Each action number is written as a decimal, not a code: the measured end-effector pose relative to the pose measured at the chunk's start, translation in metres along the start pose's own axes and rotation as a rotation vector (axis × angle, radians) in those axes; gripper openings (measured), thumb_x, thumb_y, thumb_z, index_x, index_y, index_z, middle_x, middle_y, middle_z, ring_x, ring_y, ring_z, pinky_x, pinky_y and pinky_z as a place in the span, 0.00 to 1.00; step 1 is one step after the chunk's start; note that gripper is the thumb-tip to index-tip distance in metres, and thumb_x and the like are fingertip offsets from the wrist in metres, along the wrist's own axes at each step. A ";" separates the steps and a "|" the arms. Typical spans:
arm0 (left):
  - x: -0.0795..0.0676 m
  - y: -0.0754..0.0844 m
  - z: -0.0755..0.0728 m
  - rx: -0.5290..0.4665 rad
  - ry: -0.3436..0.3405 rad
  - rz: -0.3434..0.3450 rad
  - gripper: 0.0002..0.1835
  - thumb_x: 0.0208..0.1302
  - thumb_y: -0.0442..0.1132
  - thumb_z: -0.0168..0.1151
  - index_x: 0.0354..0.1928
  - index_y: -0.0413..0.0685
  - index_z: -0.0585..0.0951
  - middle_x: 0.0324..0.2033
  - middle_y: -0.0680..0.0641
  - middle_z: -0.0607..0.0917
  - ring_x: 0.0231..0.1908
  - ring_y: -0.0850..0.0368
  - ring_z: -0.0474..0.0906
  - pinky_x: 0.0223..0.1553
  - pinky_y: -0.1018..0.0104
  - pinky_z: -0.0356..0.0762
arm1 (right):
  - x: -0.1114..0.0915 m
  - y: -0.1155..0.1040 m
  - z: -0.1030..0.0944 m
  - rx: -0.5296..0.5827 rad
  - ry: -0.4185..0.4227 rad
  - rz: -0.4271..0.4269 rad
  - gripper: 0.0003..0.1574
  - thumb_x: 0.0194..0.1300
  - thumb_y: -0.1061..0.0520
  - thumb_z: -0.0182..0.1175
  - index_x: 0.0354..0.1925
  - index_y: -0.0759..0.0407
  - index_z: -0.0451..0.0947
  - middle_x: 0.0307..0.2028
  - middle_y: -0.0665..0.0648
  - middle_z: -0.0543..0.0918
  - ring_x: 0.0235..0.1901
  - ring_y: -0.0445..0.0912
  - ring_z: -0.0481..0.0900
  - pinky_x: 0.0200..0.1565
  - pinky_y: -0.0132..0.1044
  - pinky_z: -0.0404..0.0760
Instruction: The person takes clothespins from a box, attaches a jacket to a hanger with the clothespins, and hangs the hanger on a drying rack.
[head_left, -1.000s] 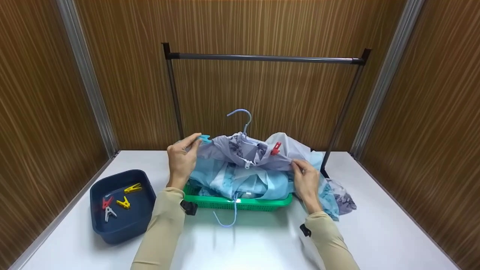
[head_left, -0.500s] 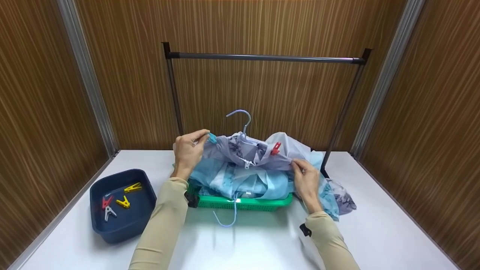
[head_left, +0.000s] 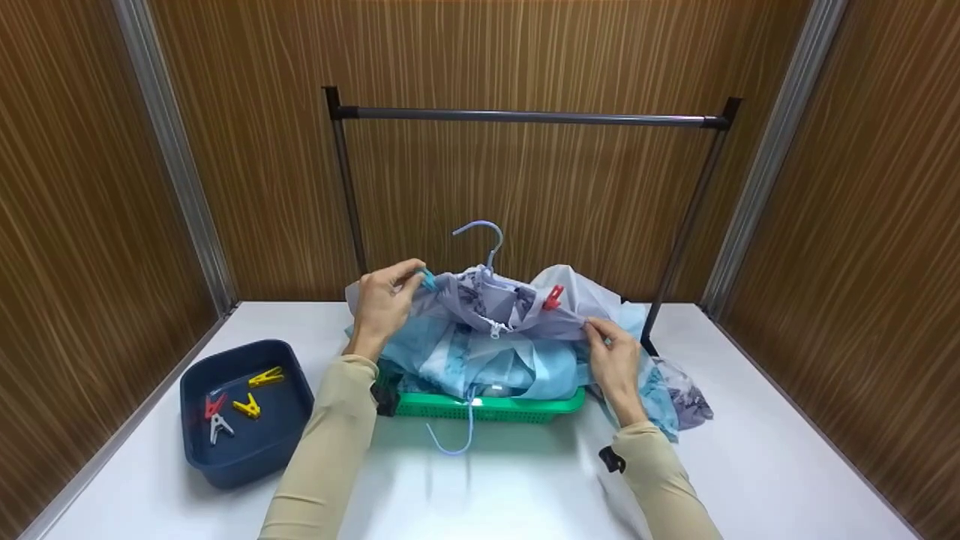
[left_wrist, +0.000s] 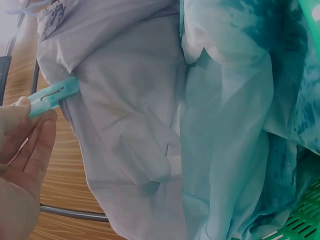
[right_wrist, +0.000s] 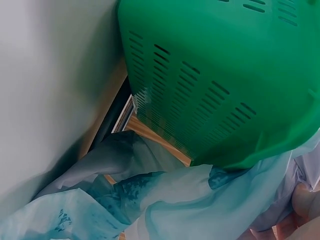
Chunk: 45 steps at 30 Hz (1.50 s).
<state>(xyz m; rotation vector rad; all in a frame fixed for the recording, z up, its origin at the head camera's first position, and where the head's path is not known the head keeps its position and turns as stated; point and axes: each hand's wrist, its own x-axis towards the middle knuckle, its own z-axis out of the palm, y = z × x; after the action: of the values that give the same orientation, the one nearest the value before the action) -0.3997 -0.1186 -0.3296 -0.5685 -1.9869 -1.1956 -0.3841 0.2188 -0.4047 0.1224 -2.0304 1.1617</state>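
A thin lavender jacket [head_left: 559, 324] with a white zip pull at its neck lies over the teal clothing, on a hanger [head_left: 498, 234] whose hook stands up. My left hand [head_left: 381, 306] pinches the handle end of a light-blue clothespin [left_wrist: 55, 96]; in the left wrist view its other end sits on the jacket's shoulder edge. My right hand [head_left: 616, 364] pinches the jacket's cloth on the opposite side, below a red clothespin [head_left: 553, 298] clipped at that shoulder. In the right wrist view only part of the right hand [right_wrist: 302, 217] shows, at the lower right corner.
A green basket [head_left: 525, 406] holds teal clothing [head_left: 547, 367], with another hanger hook [head_left: 450, 452] over its front rim. Cloth spills right onto the table. A navy tub [head_left: 196, 450] at left contains yellow, red and white clothespins. Behind stands a dark rack [head_left: 525, 116].
My left hand has moved right with the light-blue clothespin, bringing it onto the jacket's left shoulder. The right hand holds nearly the same place.
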 end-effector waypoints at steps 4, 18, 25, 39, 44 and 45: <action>-0.001 0.002 -0.005 0.009 -0.108 -0.061 0.17 0.69 0.34 0.59 0.58 0.45 0.80 0.45 0.44 0.86 0.46 0.50 0.82 0.49 0.55 0.80 | -0.001 0.001 0.001 0.013 0.006 -0.006 0.08 0.67 0.59 0.62 0.41 0.57 0.88 0.36 0.56 0.88 0.34 0.42 0.78 0.37 0.27 0.73; -0.014 -0.022 -0.009 0.359 -0.139 -0.185 0.14 0.68 0.40 0.62 0.53 0.48 0.84 0.51 0.43 0.85 0.63 0.43 0.66 0.67 0.40 0.50 | -0.002 0.000 0.002 0.009 0.019 0.002 0.08 0.67 0.59 0.62 0.41 0.58 0.88 0.37 0.56 0.88 0.35 0.41 0.79 0.37 0.22 0.71; -0.013 -0.030 -0.003 0.298 -0.084 -0.210 0.11 0.70 0.36 0.59 0.49 0.45 0.85 0.43 0.43 0.83 0.49 0.46 0.74 0.57 0.49 0.68 | 0.000 0.001 0.000 -0.012 -0.019 -0.034 0.09 0.69 0.60 0.60 0.43 0.60 0.86 0.37 0.57 0.87 0.36 0.44 0.79 0.38 0.25 0.72; -0.010 -0.031 0.008 0.231 0.093 -0.149 0.10 0.68 0.35 0.61 0.47 0.41 0.86 0.42 0.43 0.82 0.48 0.47 0.74 0.61 0.51 0.68 | 0.014 -0.007 -0.007 -0.014 -0.312 0.177 0.14 0.75 0.58 0.51 0.48 0.61 0.81 0.42 0.58 0.82 0.42 0.47 0.74 0.46 0.37 0.72; -0.014 -0.030 0.009 0.248 0.095 -0.121 0.13 0.68 0.36 0.62 0.52 0.43 0.84 0.49 0.41 0.82 0.55 0.45 0.73 0.61 0.51 0.68 | 0.016 -0.010 -0.008 0.069 -0.325 0.286 0.12 0.77 0.57 0.44 0.43 0.62 0.72 0.36 0.56 0.71 0.39 0.47 0.68 0.42 0.37 0.68; -0.016 -0.029 0.009 0.265 0.101 -0.114 0.14 0.68 0.37 0.62 0.54 0.43 0.83 0.51 0.41 0.81 0.57 0.45 0.72 0.63 0.50 0.66 | 0.016 -0.011 -0.009 0.074 -0.327 0.296 0.11 0.77 0.57 0.43 0.42 0.62 0.70 0.36 0.55 0.69 0.39 0.47 0.67 0.41 0.37 0.67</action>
<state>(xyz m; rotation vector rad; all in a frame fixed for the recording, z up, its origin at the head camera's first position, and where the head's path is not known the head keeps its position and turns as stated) -0.4130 -0.1243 -0.3608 -0.2599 -2.0694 -0.9846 -0.3855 0.2238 -0.3844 0.0515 -2.3501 1.4799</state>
